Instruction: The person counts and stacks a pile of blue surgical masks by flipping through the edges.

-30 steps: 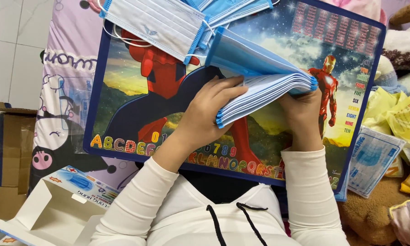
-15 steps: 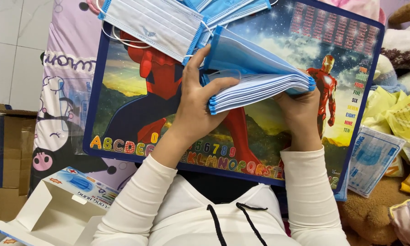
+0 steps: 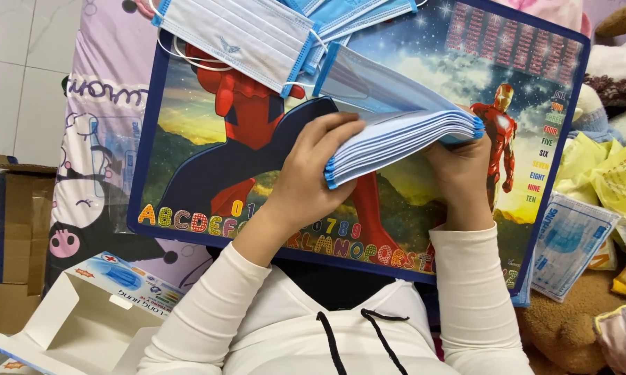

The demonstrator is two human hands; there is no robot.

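A thick stack of blue face masks [image 3: 403, 135] is held above a colourful picture mat [image 3: 209, 173] with cartoon heroes, letters and numerals. The right hand [image 3: 459, 167] grips the stack's far edge from beneath; its fingers are hidden, so their state cannot be told. The left hand [image 3: 313, 173] has fingers pressed together along the near edge, thumb under, fanning the layers like pages. The step in hand looks like counting or separating masks; the next move likely calls for the fingertips to part one thin layer cleanly. Loose masks [image 3: 236, 35] lie on the mat's top edge. An open white cardboard box [image 3: 84, 319] sits lower left, a sealed mask packet [image 3: 570, 243] to the right.
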